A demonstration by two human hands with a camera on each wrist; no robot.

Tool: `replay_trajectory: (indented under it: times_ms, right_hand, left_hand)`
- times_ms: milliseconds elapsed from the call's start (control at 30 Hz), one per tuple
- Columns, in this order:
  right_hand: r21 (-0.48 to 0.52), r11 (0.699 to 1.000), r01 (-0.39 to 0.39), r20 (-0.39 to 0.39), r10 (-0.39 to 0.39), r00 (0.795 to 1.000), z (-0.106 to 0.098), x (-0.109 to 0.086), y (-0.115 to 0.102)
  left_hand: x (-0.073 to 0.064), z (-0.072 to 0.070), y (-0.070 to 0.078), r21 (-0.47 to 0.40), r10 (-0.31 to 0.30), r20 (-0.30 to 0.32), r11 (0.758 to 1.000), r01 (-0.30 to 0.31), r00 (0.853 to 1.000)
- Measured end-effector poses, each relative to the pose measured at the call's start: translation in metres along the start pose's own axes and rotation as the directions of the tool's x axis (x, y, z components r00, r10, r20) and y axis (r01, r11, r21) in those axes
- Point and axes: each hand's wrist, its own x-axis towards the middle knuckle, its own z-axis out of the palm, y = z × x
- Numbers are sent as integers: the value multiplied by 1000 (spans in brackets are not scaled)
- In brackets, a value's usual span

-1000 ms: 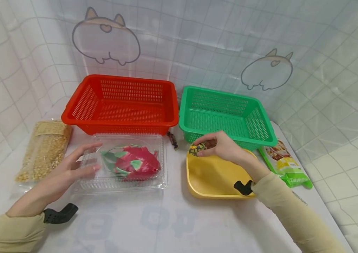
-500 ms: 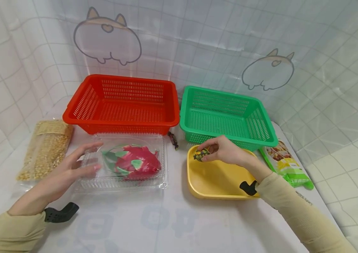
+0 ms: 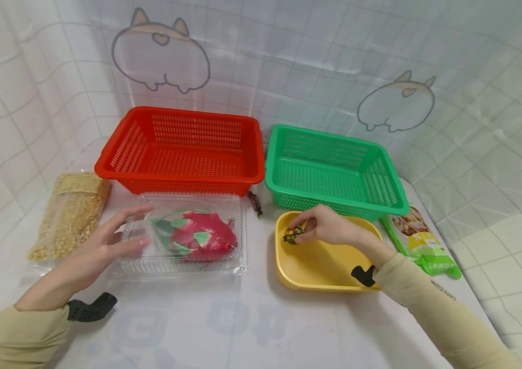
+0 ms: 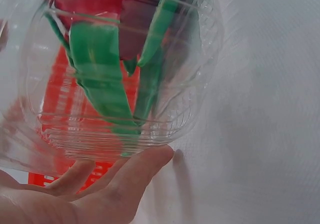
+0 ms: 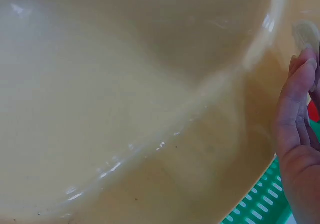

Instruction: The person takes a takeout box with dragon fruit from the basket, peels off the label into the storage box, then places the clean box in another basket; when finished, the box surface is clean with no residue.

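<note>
My right hand (image 3: pixel 330 225) pinches a round black-and-yellow fruit sticker (image 3: pixel 292 234) over the left part of a yellow basin (image 3: pixel 330 264). In the right wrist view the pale back of the sticker (image 5: pixel 306 34) shows at my fingertips. On the left, a clear plastic box (image 3: pixel 226 269) holds a red dragon fruit (image 3: pixel 207 236) with green tips. My left hand (image 3: pixel 97 251) lies at the box's left end, thumb and fingers spread apart. A fingertip touches the ridged side of the box (image 4: pixel 120 139) in the left wrist view.
Behind stand a red basket (image 3: pixel 182 182) and a green basket (image 3: pixel 334 202). A dark wrapped candy (image 3: pixel 254 204) lies between them. To the left is a bag of corn kernels (image 3: pixel 71 215); to the right, a green food packet (image 3: pixel 419 241).
My right hand has moved down and slightly right with the sticker, from the basin's rear rim to lower over its inside. The left hand stays at the box.
</note>
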Motion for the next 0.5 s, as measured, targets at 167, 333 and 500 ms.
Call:
replay_trajectory:
  times_ms: [167,333,500]
  right_hand:
    - [-7,998,62,43,-62,997,3,1,2]
    - [-51,996,74,69,-70,995,8,4,3]
    - [-96,993,63,63,-57,996,9,5,4]
  left_hand:
    - [0,-1,0,-1,-3,4,1000,3,1000]
    - [0,-1,-1,5,-13,10,1000,13,1000]
    - [0,-1,0,9,-9,10,1000,9,1000]
